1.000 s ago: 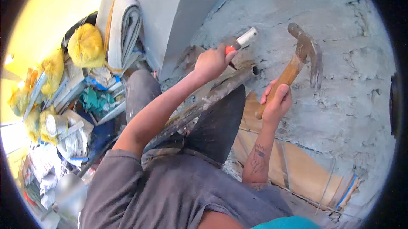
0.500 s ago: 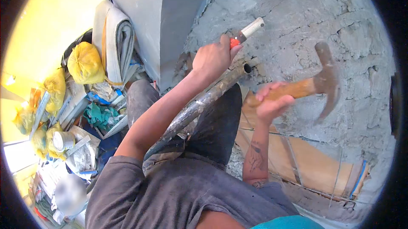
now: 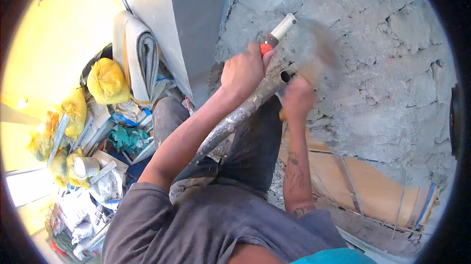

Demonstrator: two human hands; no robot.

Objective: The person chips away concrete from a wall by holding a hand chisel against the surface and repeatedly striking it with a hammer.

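My left hand (image 3: 243, 74) is wrapped round a chisel-like tool (image 3: 282, 27) with a red-orange collar and a pale shaft or handle end pointing up and right. The rest of that tool is hidden by my fist. My right hand (image 3: 298, 98) grips a claw hammer (image 3: 327, 50) by its wooden handle. Motion smears the hammer head, which is just right of the pale end; contact cannot be made out. Below both hands, a plaster-spattered metal pipe (image 3: 235, 117) slants between my legs, its open end near my right hand.
Rough grey cement wall (image 3: 378, 82) with cracks and holes fills the right side. At left lie yellow tied bags (image 3: 108, 80), a rolled grey mat (image 3: 140, 53), a white tub (image 3: 87, 167) and a green cloth (image 3: 128, 138) among debris. Tan board (image 3: 363, 180) shows lower right.
My right hand has swung the hammer up and left, from well right of the tool to close beside its pale end. My left hand keeps its grip, and the view has shifted slightly.
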